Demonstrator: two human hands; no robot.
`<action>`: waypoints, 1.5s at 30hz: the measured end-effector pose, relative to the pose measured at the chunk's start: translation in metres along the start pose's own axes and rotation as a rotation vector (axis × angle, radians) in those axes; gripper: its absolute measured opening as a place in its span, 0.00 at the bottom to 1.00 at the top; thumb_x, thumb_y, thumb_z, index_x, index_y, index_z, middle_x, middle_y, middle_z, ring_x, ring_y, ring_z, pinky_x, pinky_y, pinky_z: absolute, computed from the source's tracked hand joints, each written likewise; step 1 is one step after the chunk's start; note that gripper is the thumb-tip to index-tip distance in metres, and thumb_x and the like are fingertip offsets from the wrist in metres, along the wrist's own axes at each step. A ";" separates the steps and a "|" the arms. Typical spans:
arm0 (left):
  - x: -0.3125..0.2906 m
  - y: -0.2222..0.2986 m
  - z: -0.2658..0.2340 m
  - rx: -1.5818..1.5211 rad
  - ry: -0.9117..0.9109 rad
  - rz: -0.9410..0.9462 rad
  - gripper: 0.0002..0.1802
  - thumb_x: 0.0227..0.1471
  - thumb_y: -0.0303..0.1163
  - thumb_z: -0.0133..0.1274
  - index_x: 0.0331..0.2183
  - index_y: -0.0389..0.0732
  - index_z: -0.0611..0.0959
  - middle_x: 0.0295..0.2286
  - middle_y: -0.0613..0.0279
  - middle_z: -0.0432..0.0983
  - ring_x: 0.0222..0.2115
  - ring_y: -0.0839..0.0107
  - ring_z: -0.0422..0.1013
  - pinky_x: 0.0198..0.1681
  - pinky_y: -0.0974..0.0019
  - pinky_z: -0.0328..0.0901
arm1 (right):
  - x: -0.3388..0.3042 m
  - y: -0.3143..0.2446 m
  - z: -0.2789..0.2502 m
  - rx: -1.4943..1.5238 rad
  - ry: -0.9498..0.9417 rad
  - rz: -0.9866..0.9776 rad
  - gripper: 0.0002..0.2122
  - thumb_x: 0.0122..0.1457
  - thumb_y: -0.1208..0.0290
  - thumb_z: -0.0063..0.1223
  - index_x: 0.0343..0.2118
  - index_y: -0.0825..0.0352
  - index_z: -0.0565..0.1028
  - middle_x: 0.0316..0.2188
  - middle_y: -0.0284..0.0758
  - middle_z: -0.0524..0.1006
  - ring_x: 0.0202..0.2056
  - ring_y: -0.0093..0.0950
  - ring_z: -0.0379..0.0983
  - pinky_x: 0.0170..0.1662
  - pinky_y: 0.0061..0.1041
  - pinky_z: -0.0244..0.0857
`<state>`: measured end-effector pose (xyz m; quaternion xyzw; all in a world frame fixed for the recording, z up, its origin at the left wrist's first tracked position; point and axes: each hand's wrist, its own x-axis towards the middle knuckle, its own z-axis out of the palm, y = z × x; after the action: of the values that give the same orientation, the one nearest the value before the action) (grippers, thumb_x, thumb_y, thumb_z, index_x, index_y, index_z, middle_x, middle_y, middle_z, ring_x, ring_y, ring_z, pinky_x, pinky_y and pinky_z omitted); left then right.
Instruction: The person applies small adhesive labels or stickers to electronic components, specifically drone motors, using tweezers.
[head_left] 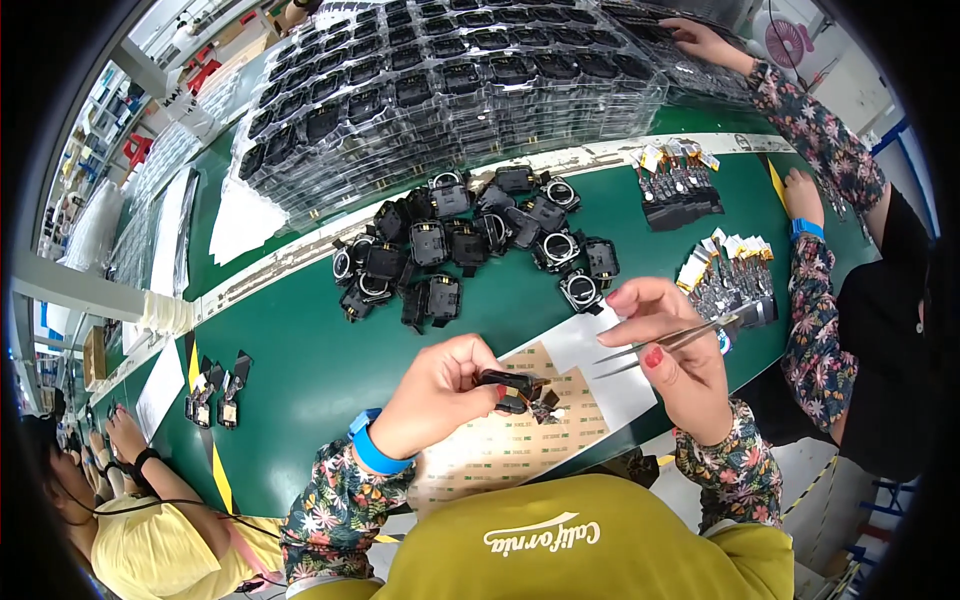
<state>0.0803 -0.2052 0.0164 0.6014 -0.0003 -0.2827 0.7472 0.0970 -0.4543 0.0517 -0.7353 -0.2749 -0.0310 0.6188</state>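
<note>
My left hand (445,385), with a blue band at its wrist, is closed on a small black plastic housing (513,390). Small wires and light-coloured parts stick out of the housing on its right side. My right hand (675,365) grips metal tweezers (640,352) whose tips point left, apart from the housing. Under both hands lies a tan adhesive sheet (500,445) with a white sheet (595,350) beside it. Beyond them, several black housings (430,243), some with silver rings, are heaped on the green table (290,370).
Stacked clear trays (450,125) of black housings stand at the back. To the right lie two groups of small circuit parts (728,280) with white and yellow tabs. A co-worker's hand (803,195) rests near them; another person (150,500) sits at left near two small assemblies (215,398).
</note>
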 end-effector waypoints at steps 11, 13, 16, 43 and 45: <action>0.001 0.000 0.019 -0.049 0.030 -0.024 0.07 0.46 0.16 0.51 0.32 0.32 0.75 0.24 0.64 0.74 0.21 0.83 0.68 0.22 0.79 0.63 | -0.015 -0.016 0.019 -0.577 -0.426 -0.185 0.12 0.50 0.70 0.54 0.39 0.65 0.76 0.26 0.32 0.69 0.23 0.24 0.69 0.25 0.21 0.63; 0.000 0.000 0.020 -0.055 0.046 -0.004 0.07 0.46 0.16 0.50 0.32 0.32 0.75 0.25 0.64 0.74 0.21 0.83 0.68 0.22 0.79 0.63 | -0.017 -0.012 0.027 -0.651 -0.413 -0.214 0.14 0.48 0.71 0.54 0.40 0.64 0.76 0.25 0.32 0.68 0.22 0.24 0.68 0.23 0.21 0.63; -0.001 -0.001 0.019 -0.047 0.051 0.010 0.08 0.46 0.16 0.49 0.33 0.32 0.75 0.25 0.64 0.74 0.21 0.83 0.68 0.23 0.79 0.64 | -0.017 -0.007 0.032 -0.800 -0.393 -0.270 0.17 0.45 0.74 0.54 0.41 0.63 0.75 0.24 0.32 0.67 0.19 0.23 0.67 0.19 0.20 0.61; 0.001 -0.005 0.014 -0.077 -0.058 -0.041 0.07 0.45 0.14 0.50 0.30 0.32 0.73 0.29 0.61 0.75 0.27 0.78 0.72 0.30 0.75 0.68 | -0.002 0.002 0.006 -0.234 -0.081 -0.256 0.11 0.56 0.71 0.49 0.40 0.71 0.74 0.32 0.38 0.70 0.25 0.22 0.68 0.27 0.20 0.64; 0.000 -0.003 0.017 0.045 -0.095 -0.046 0.06 0.45 0.14 0.50 0.30 0.32 0.73 0.31 0.59 0.75 0.29 0.77 0.72 0.31 0.75 0.68 | -0.013 0.007 -0.006 -0.121 -0.038 -0.066 0.10 0.57 0.71 0.49 0.38 0.71 0.74 0.33 0.37 0.70 0.26 0.22 0.68 0.28 0.20 0.65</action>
<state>0.0730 -0.2204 0.0182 0.6040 -0.0283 -0.3278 0.7259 0.0903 -0.4650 0.0416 -0.7623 -0.3084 -0.0539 0.5665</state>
